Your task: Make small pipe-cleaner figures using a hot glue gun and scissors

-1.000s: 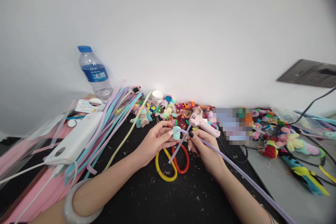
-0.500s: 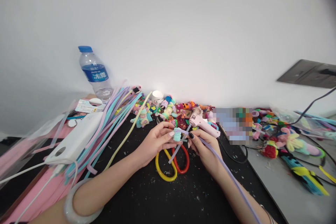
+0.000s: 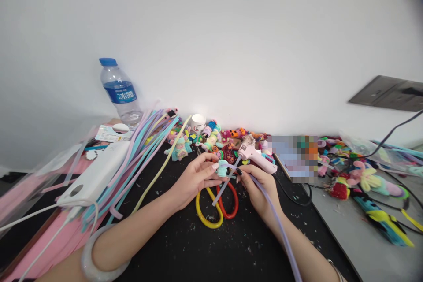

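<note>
My left hand (image 3: 200, 180) pinches a small mint-green coil of fuzzy pipe cleaner (image 3: 222, 168) between thumb and fingers. From that coil a lavender pipe cleaner (image 3: 272, 211) runs to my right hand (image 3: 256, 185), whose thumb and fingers are closed on it; its long tail hangs over my right forearm. Just beyond the hands lies a pink glue gun (image 3: 256, 157), with a pale glue stick (image 3: 222, 190) jutting from its back toward me. Scissors with one yellow and one red handle (image 3: 228, 207) lie beneath the hands, their blades mostly hidden.
To the left, loose pastel pipe cleaners (image 3: 142, 154) lie across a white power bank (image 3: 94, 174) with a cable. A water bottle (image 3: 119, 92) leans at the wall. Small fuzzy figures (image 3: 181, 146) and a paper cup (image 3: 198, 122) line the back. More figures (image 3: 373, 180) and black cords lie right.
The tail of the lavender pipe cleaner has swung left, from beyond my right forearm to across it. My right hand has shifted slightly, while my left stays on the mint-green coil.
</note>
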`<state>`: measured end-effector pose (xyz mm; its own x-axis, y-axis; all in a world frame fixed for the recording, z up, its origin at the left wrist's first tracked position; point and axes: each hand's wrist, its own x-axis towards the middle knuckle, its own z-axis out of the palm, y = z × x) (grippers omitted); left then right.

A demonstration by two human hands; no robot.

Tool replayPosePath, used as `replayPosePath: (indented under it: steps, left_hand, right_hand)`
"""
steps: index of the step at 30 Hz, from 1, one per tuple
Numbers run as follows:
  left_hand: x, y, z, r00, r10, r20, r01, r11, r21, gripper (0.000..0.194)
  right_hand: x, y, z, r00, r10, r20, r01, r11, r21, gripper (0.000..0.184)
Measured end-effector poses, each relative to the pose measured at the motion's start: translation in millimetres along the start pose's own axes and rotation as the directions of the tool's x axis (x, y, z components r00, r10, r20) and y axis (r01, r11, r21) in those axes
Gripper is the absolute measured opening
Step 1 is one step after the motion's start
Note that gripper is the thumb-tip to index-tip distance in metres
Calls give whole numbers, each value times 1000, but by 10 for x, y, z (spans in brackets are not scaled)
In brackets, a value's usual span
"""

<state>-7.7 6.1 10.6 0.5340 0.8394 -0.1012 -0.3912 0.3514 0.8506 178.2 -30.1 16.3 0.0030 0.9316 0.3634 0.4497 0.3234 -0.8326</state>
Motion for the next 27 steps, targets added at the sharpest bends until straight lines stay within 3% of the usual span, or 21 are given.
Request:
replayPosePath:
  steps: [11,27]
  left_hand:
    - [26,-25,1,1000,5,-29,-3,999,52,22]
    - [25,-38,-7,999,11,-45,-8,999,48,21]
  right_hand:
    - [-58,-28,19,998,-48,-40,44,996,-84,17]
    - [-42,16,20,996,-89,-1,88,987,-132,16]
